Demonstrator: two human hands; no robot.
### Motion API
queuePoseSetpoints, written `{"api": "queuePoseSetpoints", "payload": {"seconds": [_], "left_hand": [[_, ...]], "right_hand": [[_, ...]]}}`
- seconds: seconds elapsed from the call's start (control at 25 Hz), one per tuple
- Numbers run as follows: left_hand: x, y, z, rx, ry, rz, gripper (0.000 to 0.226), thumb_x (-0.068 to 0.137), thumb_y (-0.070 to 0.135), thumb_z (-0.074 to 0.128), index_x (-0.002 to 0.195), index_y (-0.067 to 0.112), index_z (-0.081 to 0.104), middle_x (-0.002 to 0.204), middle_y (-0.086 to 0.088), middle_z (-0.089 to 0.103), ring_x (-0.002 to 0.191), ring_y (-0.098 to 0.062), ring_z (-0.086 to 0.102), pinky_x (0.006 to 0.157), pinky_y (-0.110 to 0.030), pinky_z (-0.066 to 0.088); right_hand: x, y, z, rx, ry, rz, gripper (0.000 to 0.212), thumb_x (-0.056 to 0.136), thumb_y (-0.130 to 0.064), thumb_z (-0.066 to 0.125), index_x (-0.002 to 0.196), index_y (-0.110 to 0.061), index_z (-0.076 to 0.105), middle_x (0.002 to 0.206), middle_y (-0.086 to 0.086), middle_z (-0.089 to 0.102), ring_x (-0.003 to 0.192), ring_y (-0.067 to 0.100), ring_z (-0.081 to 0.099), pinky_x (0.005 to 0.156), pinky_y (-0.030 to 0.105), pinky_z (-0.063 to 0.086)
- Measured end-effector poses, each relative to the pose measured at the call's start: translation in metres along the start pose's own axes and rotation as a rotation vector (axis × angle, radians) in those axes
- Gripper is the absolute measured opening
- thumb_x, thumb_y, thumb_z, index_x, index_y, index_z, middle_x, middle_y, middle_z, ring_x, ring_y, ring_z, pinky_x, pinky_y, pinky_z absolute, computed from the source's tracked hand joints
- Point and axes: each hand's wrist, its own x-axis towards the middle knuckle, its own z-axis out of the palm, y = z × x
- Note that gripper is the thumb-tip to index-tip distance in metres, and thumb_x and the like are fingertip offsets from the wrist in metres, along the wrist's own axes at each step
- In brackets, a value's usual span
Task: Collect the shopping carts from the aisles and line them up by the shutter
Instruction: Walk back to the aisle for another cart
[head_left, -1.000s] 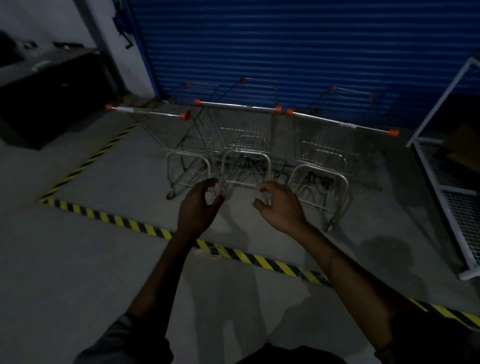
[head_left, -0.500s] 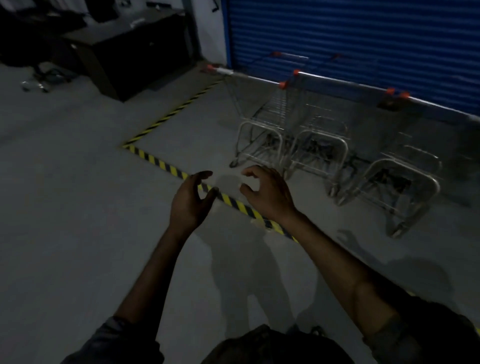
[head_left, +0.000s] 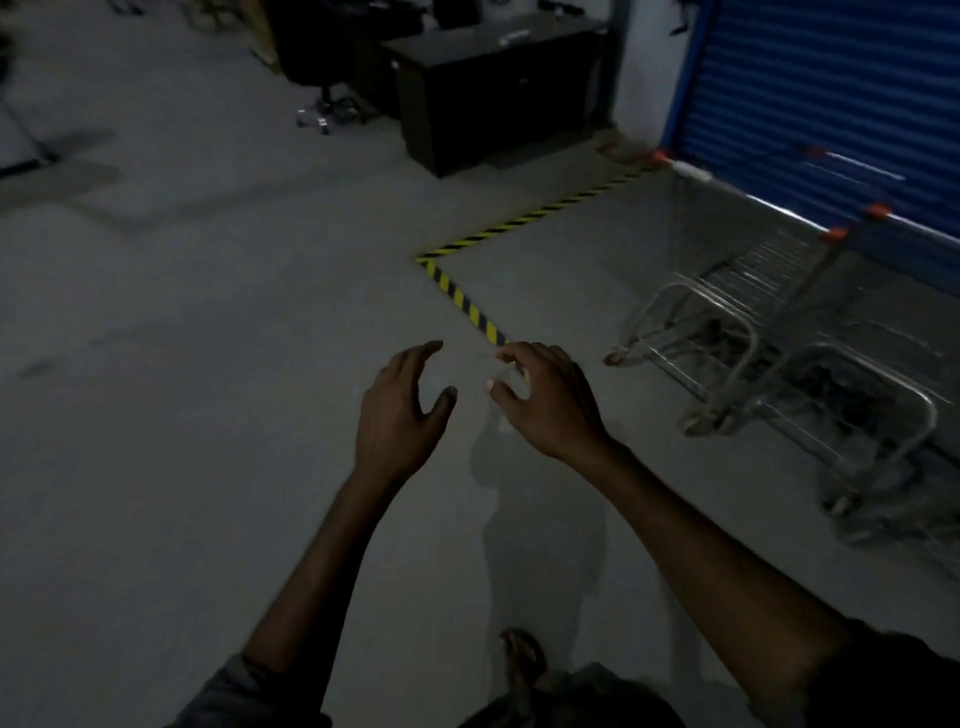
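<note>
Metal shopping carts (head_left: 753, 322) with orange-capped handles stand side by side at the right, in front of the blue roller shutter (head_left: 831, 93). My left hand (head_left: 400, 410) and my right hand (head_left: 545, 400) hover empty in front of me over the bare floor, fingers loosely curled. Both are well left of the nearest cart and touch nothing. The carts run out of the frame on the right, so the row is only partly seen.
Yellow-black hazard tape (head_left: 467, 306) marks a corner on the grey concrete floor. A dark desk (head_left: 493, 88) and an office chair base (head_left: 322, 111) stand at the back. My foot (head_left: 522, 660) shows at the bottom.
The view has swung left, away from the carts, which slid from the centre to the right edge. Both hands stayed raised and empty in front of me.
</note>
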Motion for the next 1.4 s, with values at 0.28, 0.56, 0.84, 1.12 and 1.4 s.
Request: {"api": "queuePoseSetpoints", "payload": {"seconds": [0.28,0.56,0.84,1.12,1.4], "left_hand": [[0.006,-0.074,-0.065,0.498,0.133,-0.125,0.064,0.095,0.035,0.066,0.153,0.027,0.039,0.159,0.001,0.038,0.145,-0.025,0.036,0.107,-0.045,0.035],[-0.035,-0.151,-0.135,0.696,0.216,-0.417,0.063,0.095,0.041,0.063,0.152,0.025,0.040,0.160,-0.002,0.038,0.149,-0.027,0.031,0.113,-0.046,0.028],[-0.099,-0.265,-0.234,0.677,0.297,-0.639,0.067,0.096,0.040,0.063,0.155,0.029,0.034,0.164,0.000,0.030,0.153,-0.025,0.023,0.114,-0.045,0.027],[-0.153,-0.378,-0.361,0.600,0.472,-0.839,0.064,0.096,0.042,0.063,0.153,0.033,0.037,0.162,0.005,0.034,0.152,-0.024,0.026,0.113,-0.047,0.032],[-0.182,-0.469,-0.445,0.600,0.597,-0.940,0.066,0.094,0.042,0.065,0.152,0.034,0.037,0.158,0.007,0.038,0.147,-0.020,0.033,0.110,-0.046,0.035]], "right_hand": [[0.100,-0.047,0.081,-0.201,-0.108,-0.471,0.051,0.090,-0.039,0.064,0.137,-0.020,0.057,0.139,0.003,0.056,0.129,0.027,0.049,0.107,0.047,0.035],[0.137,-0.155,0.176,-0.098,-0.268,-0.746,0.055,0.087,-0.037,0.065,0.139,-0.022,0.055,0.142,0.001,0.054,0.130,0.025,0.048,0.109,0.046,0.033],[0.139,-0.301,0.294,0.014,-0.368,-0.902,0.054,0.086,-0.033,0.069,0.137,-0.022,0.056,0.150,0.004,0.045,0.133,0.026,0.045,0.110,0.046,0.033],[0.138,-0.458,0.401,0.125,-0.404,-0.958,0.053,0.086,-0.034,0.069,0.137,-0.025,0.055,0.147,0.001,0.047,0.132,0.025,0.044,0.109,0.046,0.036],[0.149,-0.591,0.496,0.252,-0.511,-1.036,0.050,0.089,-0.040,0.067,0.136,-0.029,0.055,0.146,-0.003,0.050,0.133,0.020,0.043,0.107,0.042,0.036]]}}
